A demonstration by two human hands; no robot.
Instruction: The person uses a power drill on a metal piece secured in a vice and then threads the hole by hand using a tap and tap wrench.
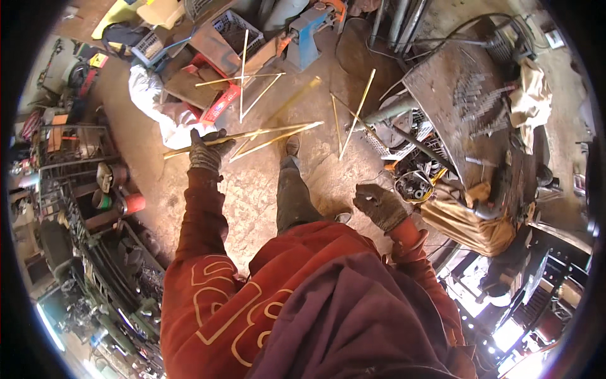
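My left hand (210, 152), in a dark grey work glove, is closed round a thin yellow rod (271, 131) held out over the floor. Another yellow rod (274, 141) meets it at its right end, and a blurred yellow rod (293, 101) slants up behind. On the right, my right hand (382, 206) wears a brown, stained glove. Its fingers are curled in with a small light spot between them; what they hold, if anything, I cannot make out. Ahead stand crossed yellow rods (242, 76), and right of them more crossed yellow rods (358, 115).
To the right stands a metal worktable (442, 82) with rows of small metal pieces. Beneath it are a white crate (394, 151) and a bucket of metal parts (413, 185). A blue machine (306, 38) stands ahead. Metal racks (76, 151) line the left.
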